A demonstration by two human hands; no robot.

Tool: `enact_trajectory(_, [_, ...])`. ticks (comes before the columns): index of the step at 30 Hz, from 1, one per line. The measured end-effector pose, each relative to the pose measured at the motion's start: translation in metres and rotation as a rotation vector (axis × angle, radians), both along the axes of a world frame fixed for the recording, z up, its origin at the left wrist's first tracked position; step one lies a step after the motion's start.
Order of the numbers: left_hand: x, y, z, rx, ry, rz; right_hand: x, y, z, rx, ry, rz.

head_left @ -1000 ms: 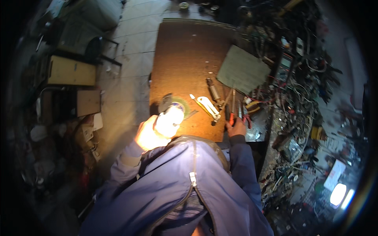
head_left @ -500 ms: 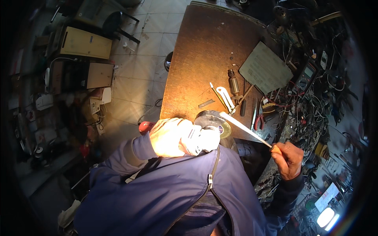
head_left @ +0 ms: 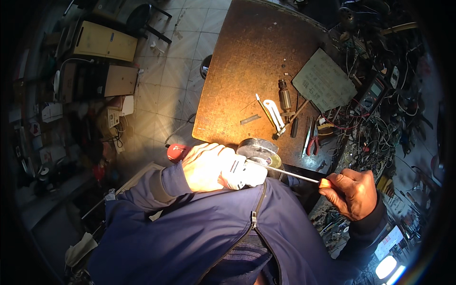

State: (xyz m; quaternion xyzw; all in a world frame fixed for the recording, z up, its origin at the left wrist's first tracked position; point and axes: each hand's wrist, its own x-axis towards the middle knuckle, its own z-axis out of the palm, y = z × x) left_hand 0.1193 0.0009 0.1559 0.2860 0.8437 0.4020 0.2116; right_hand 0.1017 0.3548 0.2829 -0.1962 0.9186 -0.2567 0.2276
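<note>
My left hand is wrapped round an angle grinder, its pale head glaring in the light and its red body showing past my fingers. The grinder's disc and dark guard sit at the table's near edge. My right hand is closed on the orange handle of a long screwdriver, whose shaft reaches to the grinder's head beside the disc; exactly what the tip touches is too small to tell.
The wooden table holds a greenish board, a metal armature, a white slim tool and pliers. A multimeter lies among tangled wires on the right. Cabinets and a stool stand at left.
My right hand has lifted the screwdriver from the table and swung it rightward and across to the grinder's head. My left hand and the grinder have shifted rightward in the view.
</note>
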Motion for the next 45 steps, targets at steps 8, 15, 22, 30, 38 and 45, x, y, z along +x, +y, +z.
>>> enact_trajectory(8, [0.005, 0.000, -0.001, -0.049, -0.015, -0.011, -0.012, -0.007, 0.011, 0.006, -0.112, 0.025])
enact_trajectory(15, [0.008, -0.002, 0.001, -0.086, -0.030, -0.022, -0.020, -0.013, 0.010, -0.003, -0.280, 0.029])
enact_trajectory(22, [0.008, -0.005, -0.002, -0.085, -0.055, -0.016, -0.018, -0.002, 0.006, -0.074, -0.277, -0.025])
enact_trajectory(30, [0.005, -0.003, 0.001, -0.129, -0.058, -0.048, -0.023, -0.001, 0.008, -0.065, -0.349, -0.018])
enact_trajectory(38, [0.008, -0.004, -0.004, -0.098, -0.032, -0.024, -0.023, -0.001, 0.003, -0.048, -0.285, 0.007])
enact_trajectory(45, [0.006, -0.004, -0.006, -0.056, -0.048, -0.034, -0.012, -0.005, -0.005, 0.072, 0.149, 0.217])
